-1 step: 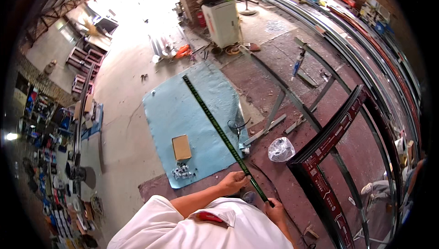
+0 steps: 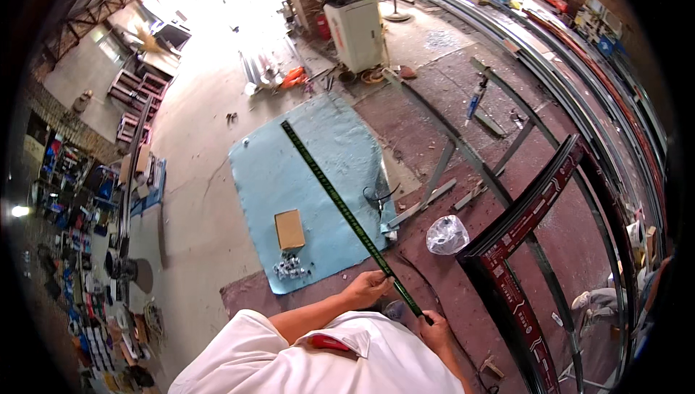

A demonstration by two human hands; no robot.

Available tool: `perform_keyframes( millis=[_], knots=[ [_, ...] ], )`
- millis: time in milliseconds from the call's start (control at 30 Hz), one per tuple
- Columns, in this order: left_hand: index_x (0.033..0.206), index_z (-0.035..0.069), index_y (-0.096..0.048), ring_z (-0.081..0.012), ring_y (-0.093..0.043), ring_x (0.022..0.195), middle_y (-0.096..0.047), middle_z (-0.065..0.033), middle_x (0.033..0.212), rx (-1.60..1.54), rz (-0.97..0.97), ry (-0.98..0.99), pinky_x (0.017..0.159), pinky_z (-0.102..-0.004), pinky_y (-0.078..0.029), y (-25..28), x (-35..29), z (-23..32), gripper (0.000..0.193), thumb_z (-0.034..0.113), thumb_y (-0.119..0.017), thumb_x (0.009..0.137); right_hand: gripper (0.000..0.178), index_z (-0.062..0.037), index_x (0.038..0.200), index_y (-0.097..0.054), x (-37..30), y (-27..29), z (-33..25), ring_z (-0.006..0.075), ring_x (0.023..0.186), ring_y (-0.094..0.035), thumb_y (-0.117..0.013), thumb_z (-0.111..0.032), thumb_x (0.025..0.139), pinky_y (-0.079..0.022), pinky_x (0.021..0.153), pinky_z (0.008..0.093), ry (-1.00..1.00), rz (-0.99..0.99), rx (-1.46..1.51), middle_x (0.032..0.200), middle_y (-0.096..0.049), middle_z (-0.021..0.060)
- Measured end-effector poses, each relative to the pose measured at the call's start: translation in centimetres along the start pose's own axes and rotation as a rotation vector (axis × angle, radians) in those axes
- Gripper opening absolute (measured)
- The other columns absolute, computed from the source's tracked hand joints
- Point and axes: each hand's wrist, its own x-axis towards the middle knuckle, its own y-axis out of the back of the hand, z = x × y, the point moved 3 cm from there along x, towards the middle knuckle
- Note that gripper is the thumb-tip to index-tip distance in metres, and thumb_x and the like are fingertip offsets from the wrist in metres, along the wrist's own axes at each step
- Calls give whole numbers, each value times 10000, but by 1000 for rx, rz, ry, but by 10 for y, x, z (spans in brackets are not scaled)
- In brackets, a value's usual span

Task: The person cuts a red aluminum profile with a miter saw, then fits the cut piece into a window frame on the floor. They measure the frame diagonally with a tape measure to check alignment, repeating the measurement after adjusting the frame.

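A long, narrow black strip with green print along it [image 2: 334,195] slants from my hands out over the light blue sheet [image 2: 253,177]; I cannot tell its exact kind. Near its close end, my right hand [image 2: 435,327] is closed around the strip. My left hand [image 2: 368,289] pinches it a little farther along, close to the sheet's near edge. Under the strip's left side, a brown cardboard box [image 2: 289,230] lies on the sheet. Small shiny metal pieces [image 2: 289,268] are heaped beside that box.
A black frame with dark red printed film [image 2: 517,300] rests on metal rails [image 2: 478,159] at right. A clear plastic bag [image 2: 447,235] lies on the floor nearby. A white cabinet [image 2: 355,36] stands ahead. Another person's leg [image 2: 601,300] shows at far right. Long profiles [image 2: 579,83] line the right.
The strip's far end has swung slightly to the left over the blue sheet. Both hands keep their hold, and the whole view has shifted a little.
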Motion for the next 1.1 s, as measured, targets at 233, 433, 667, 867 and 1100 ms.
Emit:
perform_keyframes(
  millis=[233, 433, 667, 867, 1100],
  knots=[
    [1015, 4, -692, -113, -596, 810, -658, 3, 859, -188, 144, 20, 755, -297, -512, 35, -36, -31, 328, 300, -583, 1106, 142, -28, 1022, -758, 16, -30, -15, 124, 736, -647, -720, -126, 926, -520, 659, 308, 63, -125, 43, 827, -732, 61],
    [966, 22, -673, -89, -556, 783, -621, 32, 830, -114, 98, -16, 716, -273, -480, 68, -13, -21, 325, 302, -582, 1104, 115, -36, 995, -771, 41, -49, -26, 61, 692, -615, -741, -112, 914, -504, 607, 282, 192, -20, -8, 747, -694, 0],
    [943, -21, -641, -181, -544, 729, -603, -89, 749, 157, 174, -25, 682, -391, -493, 198, -10, -19, 412, 368, -565, 1057, 184, -12, 989, -772, 82, -102, -45, 60, 688, -593, -726, -169, 907, -493, 612, 291, 48, 70, -91, 730, -676, -9],
    [950, -10, -673, -244, -633, 741, -655, -169, 781, 375, 442, 92, 710, -420, -520, 365, -41, -66, 385, 354, -573, 1024, 204, -1, 991, -778, 141, -169, -62, 81, 690, -608, -746, -168, 880, -502, 623, 296, -76, 51, -90, 755, -694, -11],
    [889, 1, -705, -172, -658, 640, -705, -80, 756, -173, 923, 398, 595, -353, -532, 508, -124, -149, 335, 303, -607, 996, 244, -7, 993, -790, 236, -230, -105, 113, 705, -645, -740, -196, 847, -541, 680, 310, -150, 25, -196, 783, -739, 35]
  ],
)
